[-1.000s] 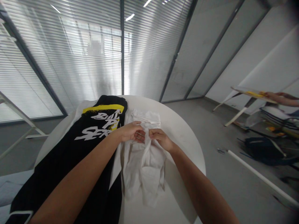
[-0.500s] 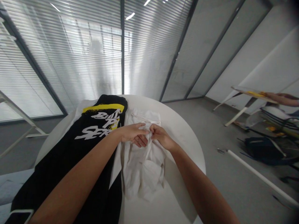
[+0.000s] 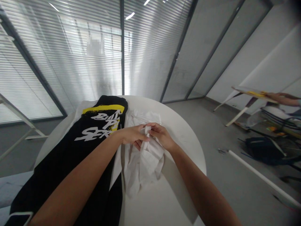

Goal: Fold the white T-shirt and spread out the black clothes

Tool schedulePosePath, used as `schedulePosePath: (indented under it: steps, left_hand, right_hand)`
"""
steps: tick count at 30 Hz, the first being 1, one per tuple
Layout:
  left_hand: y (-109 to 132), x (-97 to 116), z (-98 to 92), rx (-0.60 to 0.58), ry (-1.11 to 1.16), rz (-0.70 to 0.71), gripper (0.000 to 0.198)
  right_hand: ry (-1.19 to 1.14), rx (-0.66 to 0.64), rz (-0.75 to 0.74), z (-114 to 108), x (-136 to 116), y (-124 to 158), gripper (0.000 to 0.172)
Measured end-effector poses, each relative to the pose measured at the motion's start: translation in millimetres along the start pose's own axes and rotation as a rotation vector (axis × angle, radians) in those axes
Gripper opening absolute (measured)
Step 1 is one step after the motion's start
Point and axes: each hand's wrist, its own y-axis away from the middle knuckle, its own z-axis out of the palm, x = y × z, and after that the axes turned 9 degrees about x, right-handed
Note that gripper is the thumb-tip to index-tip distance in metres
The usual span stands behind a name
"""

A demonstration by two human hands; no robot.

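Note:
A thin white piece of clothing (image 3: 150, 160) lies crumpled on the round white table (image 3: 188, 147), and its exact kind cannot be told. My left hand (image 3: 135, 135) pinches a gathered fold of it between thumb and fingers. Right beside, my right hand (image 3: 161, 135) grips the same fold with its fingertips, so the two hands almost touch. Part of the cloth hangs from the fold towards me. To the left, under my left forearm, a black garment (image 3: 94, 157) with yellow and white print is spread over the table, with white cloth showing beneath its edges.
Glass partitions with blinds (image 3: 94, 72) stand behind the table. On the right, another person's arm (image 3: 284, 98) rests at a wooden-topped table (image 3: 249, 91). A dark bag (image 3: 263, 149) and a white pole (image 3: 258, 175) are on the floor there.
Both hands have drawn slightly left and up, gathering more of the white cloth into the fold. The cloth's near edge has lifted and shifted away from me.

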Motion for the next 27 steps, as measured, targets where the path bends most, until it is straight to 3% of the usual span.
schedulePosePath:
  steps: [5, 8, 11, 16, 20, 24, 27]
  left_hand:
    - [17, 21, -0.7, 0.214, -0.044, 0.044, 0.092]
    - [28, 33, -6.3, 0.280, -0.018, 0.098, 0.076]
    - [35, 39, -15.5, 0.325, -0.010, 0.133, 0.062]
    - [34, 39, -28.7, 0.497, 0.027, 0.174, 0.057]
    - [25, 41, -22.3, 0.564, 0.235, 0.232, 0.049]
    - [19, 43, -9.6, 0.570, 0.419, 0.259, 0.044]
    - [19, 45, -8.9, 0.615, 0.463, 0.292, 0.042]
  right_hand:
    - [0.148, 0.062, -0.047, -3, -4, 1, 0.041]
    - [0.199, 0.092, -0.105, -4, -4, 2, 0.045]
    - [0.203, 0.037, -0.145, -3, -8, 5, 0.040]
    - [0.304, -0.163, -0.197, 1, -26, 14, 0.022]
    - [0.305, -0.294, -0.180, 9, -38, 21, 0.031]
    - [0.320, -0.268, -0.193, 17, -42, 27, 0.064]
    - [0.489, -0.235, -0.262, 13, -43, 27, 0.065]
